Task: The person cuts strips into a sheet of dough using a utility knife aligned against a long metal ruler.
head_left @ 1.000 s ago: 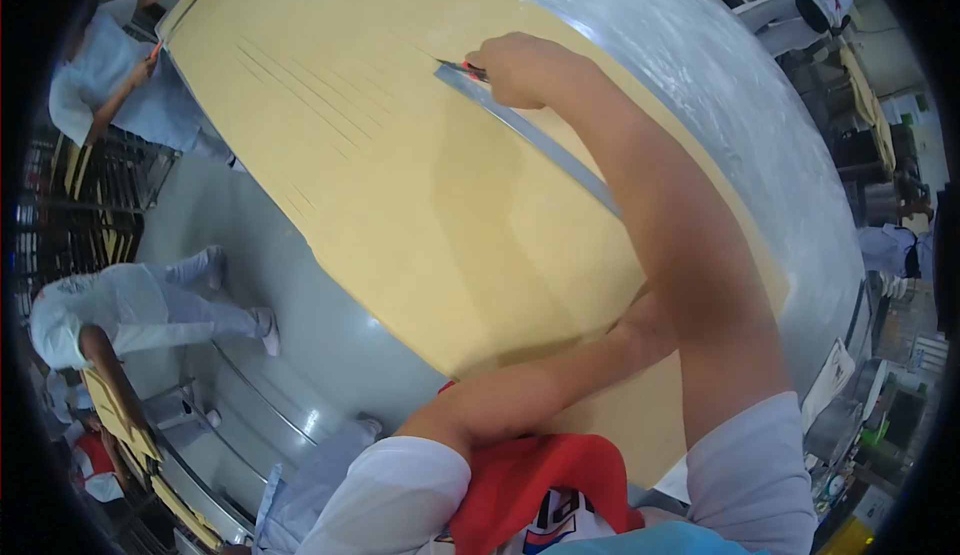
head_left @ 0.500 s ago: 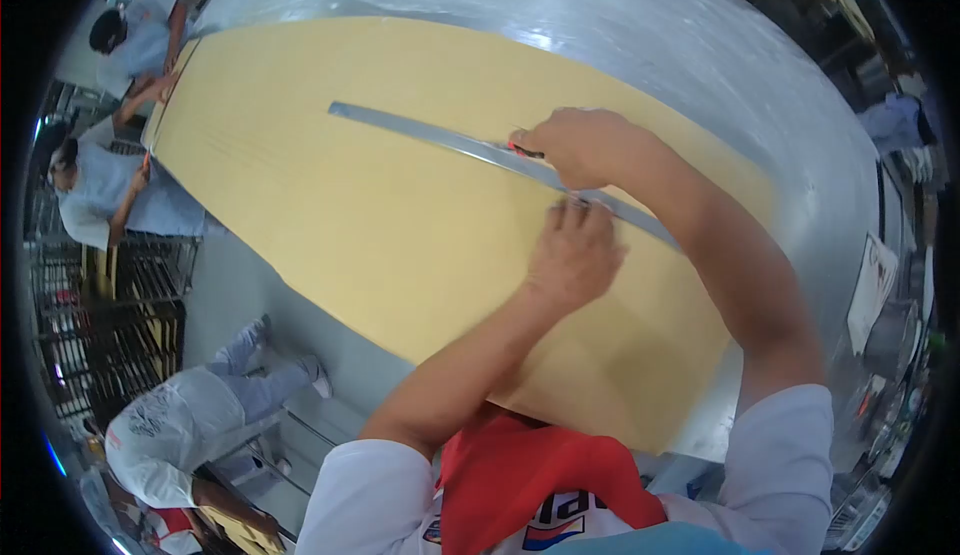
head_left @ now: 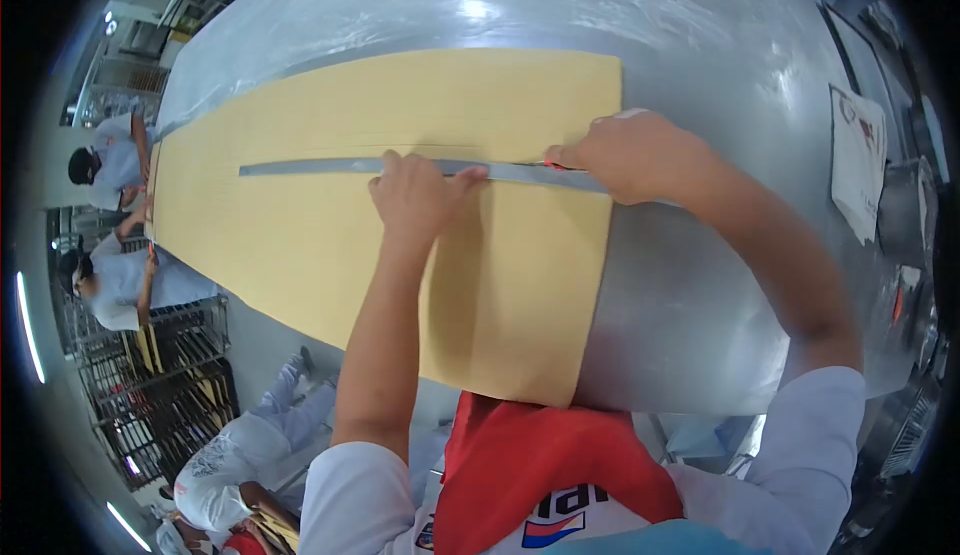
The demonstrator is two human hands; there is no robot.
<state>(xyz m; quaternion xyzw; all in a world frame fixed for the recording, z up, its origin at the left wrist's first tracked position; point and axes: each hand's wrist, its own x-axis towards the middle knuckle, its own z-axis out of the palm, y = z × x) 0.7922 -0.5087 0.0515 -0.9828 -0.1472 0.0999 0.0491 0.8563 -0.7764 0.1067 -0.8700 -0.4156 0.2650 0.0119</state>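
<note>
- Shiny metal counter [head_left: 700, 295], biggest thing here
- Tan sheet [head_left: 330, 245] lying on it
- Tray rack [head_left: 170, 395] left, beside co-worker [head_left: 175, 280]
- Metal straightedge [head_left: 300, 167] lengthwise on sheet
- Left grip [head_left: 420, 195] spread, pressing straightedge
- Right grip [head_left: 630, 155] closed around red cutter [head_left: 552, 164]

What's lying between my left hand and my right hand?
In the head view: a metal strip lying on the yellow sheet, plus the part-red tool in your right hand.
</note>
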